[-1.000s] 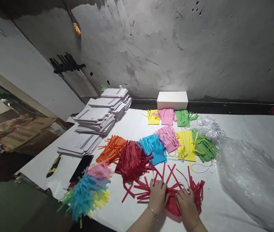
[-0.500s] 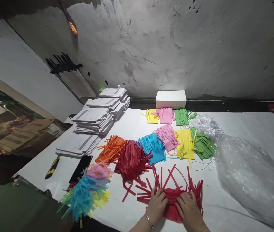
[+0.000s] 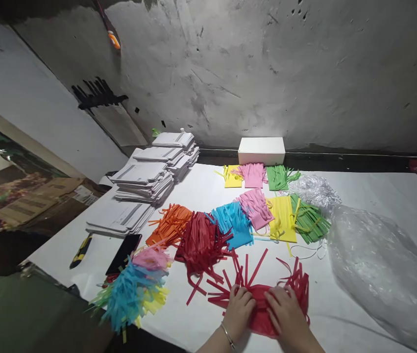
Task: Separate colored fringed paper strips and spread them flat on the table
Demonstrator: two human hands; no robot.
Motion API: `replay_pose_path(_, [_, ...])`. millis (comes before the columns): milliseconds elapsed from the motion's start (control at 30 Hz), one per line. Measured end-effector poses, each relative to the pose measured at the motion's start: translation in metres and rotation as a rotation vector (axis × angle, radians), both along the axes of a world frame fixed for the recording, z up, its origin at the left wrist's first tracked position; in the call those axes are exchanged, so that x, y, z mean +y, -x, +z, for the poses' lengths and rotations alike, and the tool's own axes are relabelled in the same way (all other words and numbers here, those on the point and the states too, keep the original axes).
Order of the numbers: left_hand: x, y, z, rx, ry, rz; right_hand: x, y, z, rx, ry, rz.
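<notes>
A red fringed paper piece (image 3: 263, 321) lies on the table close in front of me, its strips fanning out toward the back and left. My left hand (image 3: 240, 310) rests on its left part, the fingers curled down onto the strips. On the right part, my right hand (image 3: 285, 310) bends its fingers over the red paper; their tips are partly hidden. Just beyond lies another bundle of dark red fringe (image 3: 201, 242). Beside that are an orange fringed piece (image 3: 171, 225) and a blue one (image 3: 233, 225).
Farther back are pink (image 3: 255, 208), yellow (image 3: 282, 220) and green (image 3: 309, 219) fringed pieces. A clear plastic bag (image 3: 380, 274) covers the right side. Stacks of white packets (image 3: 140, 174), a black phone (image 3: 123, 255), a yellow-black cutter (image 3: 81, 252) and a multicoloured tassel bunch (image 3: 131, 289) are left.
My right hand has shifted slightly left and inward over the red paper. Several strips behind it have been gathered down toward the right. My left hand stays nearly in place.
</notes>
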State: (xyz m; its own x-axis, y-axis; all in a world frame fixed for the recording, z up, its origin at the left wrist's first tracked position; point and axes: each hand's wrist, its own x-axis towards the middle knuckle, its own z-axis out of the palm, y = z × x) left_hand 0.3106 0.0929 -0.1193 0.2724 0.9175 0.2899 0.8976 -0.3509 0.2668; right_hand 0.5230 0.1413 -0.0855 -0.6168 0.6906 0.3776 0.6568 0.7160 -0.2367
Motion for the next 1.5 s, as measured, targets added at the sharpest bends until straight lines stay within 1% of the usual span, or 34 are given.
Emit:
replay_pose_path(33, [0.000, 0.000, 0.001, -0.004, 0.011, -0.002, -0.005, 0.003, -0.004, 0.014, 0.034, 0.053])
replay_pose_path(67, [0.001, 0.001, 0.003, -0.011, 0.015, -0.007, -0.009, 0.005, -0.009, 0.035, 0.053, 0.051])
replay_pose_path(167, [0.000, 0.001, 0.012, -0.075, 0.034, 0.024, -0.017, 0.001, -0.024, 0.063, 0.049, -0.043])
replay_pose_path(267, [-0.003, -0.001, 0.023, -0.153, 0.100, 0.108, -0.018, -0.005, -0.032, 0.047, 0.031, -0.115])
replay_pose_path(333, [-0.003, -0.004, 0.029, -0.171, 0.148, 0.166, -0.017, -0.004, -0.033, 0.038, 0.028, -0.199])
replay_pose_path(433, [0.000, -0.011, 0.034, -0.161, 0.192, 0.280, -0.013, 0.005, -0.030, 0.019, 0.045, -0.318])
replay_pose_path(533, [0.006, -0.018, 0.036, -0.099, 0.252, 0.366, -0.010, 0.014, -0.023, 0.001, 0.068, -0.377])
replay_pose_path(633, [0.011, -0.019, 0.038, -0.033, 0.309, 0.386, -0.007, 0.015, -0.016, 0.005, 0.080, -0.403])
replay_pose_path(700, [0.013, -0.018, 0.038, -0.021, 0.305, 0.359, -0.007, 0.014, -0.012, 0.027, 0.083, -0.381])
replay_pose_path(733, [0.013, -0.016, 0.037, -0.020, 0.282, 0.325, -0.008, 0.014, -0.011, 0.043, 0.082, -0.353])
replay_pose_path(867, [0.014, -0.009, 0.029, -0.013, 0.163, 0.145, -0.014, 0.021, -0.012, 0.114, 0.111, -0.140])
replay_pose_path(933, [0.014, -0.006, 0.026, -0.017, 0.143, 0.084, -0.015, 0.027, -0.015, 0.143, 0.131, -0.072])
replay_pose_path(1067, [0.013, 0.001, 0.021, -0.030, 0.124, 0.006, -0.013, 0.034, -0.018, 0.168, 0.158, -0.088])
replay_pose_path(1233, [0.015, 0.001, 0.016, -0.016, 0.059, -0.025, -0.012, 0.036, -0.016, 0.149, 0.196, -0.055])
replay_pose_path(1367, [0.018, 0.001, 0.021, -0.059, 0.088, -0.052, -0.010, 0.042, -0.023, 0.151, 0.182, -0.061])
replay_pose_path(1500, [0.019, 0.003, 0.025, -0.082, 0.099, -0.013, -0.008, 0.045, -0.031, 0.154, 0.152, -0.070])
